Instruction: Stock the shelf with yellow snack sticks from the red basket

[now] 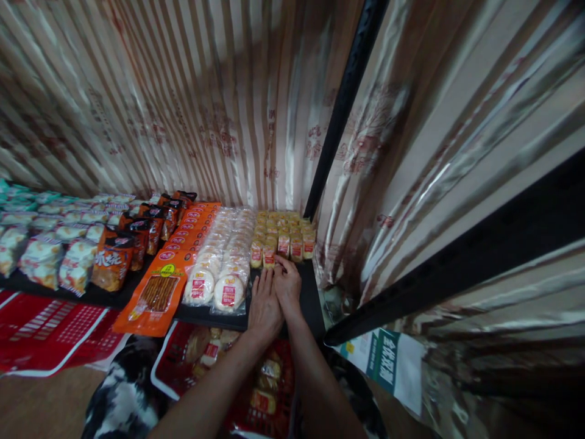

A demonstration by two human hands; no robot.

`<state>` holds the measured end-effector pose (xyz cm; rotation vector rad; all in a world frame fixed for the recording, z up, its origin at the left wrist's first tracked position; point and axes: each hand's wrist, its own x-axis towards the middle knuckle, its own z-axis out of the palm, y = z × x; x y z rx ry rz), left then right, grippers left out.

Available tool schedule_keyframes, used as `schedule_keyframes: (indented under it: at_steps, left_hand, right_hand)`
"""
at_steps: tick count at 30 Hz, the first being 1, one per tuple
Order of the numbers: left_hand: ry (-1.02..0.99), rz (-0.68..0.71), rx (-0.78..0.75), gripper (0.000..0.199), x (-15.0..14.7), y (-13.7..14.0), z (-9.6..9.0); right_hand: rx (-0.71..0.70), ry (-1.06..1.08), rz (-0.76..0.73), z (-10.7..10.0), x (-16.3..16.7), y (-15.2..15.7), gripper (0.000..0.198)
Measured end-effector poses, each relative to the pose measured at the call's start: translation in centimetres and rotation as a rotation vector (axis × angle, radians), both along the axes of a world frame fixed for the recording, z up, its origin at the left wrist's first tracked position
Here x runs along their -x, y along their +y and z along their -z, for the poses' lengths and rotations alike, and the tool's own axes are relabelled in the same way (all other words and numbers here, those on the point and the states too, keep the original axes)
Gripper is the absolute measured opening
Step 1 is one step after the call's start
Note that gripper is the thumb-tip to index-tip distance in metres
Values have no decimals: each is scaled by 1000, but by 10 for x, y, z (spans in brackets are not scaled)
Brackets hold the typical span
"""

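My left hand (265,306) lies low over the dark shelf, its fingers stretched forward, with the tips close to a small yellow snack packet (269,255) in the front row. Beside it, my right hand (289,286) touches it along the side. The right fingers are loosely bent, and their tips reach the lower edge of the same packet. Nothing shows as held in either hand. Several more yellow packets with red labels (296,247) stand in rows just beyond. White round crackers in clear wrappers (228,292) lie in two columns to the left.
Orange stick-snack bags (158,292), brown-orange bags (113,259) and white bags (41,259) line the shelf (313,299) leftward. Below my arms sits a red basket (167,360) holding packets. Another red basket (50,329) is at left. Black posts (350,91) and a curtain (205,91) stand behind.
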<state>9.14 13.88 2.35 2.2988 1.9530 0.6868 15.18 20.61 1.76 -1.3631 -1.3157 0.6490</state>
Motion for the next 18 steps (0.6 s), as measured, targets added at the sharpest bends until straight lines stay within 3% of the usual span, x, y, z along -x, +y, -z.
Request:
schedule_keyframes:
  at_steps: [10, 18]
  left_hand:
    - [-30, 11, 9, 53, 1, 0, 1]
    - [6, -1, 45, 55, -1, 1, 2]
  right_hand:
    - [-8, -38, 46, -6, -1, -6, 28]
    - [79, -122, 41, -14, -3, -11, 29]
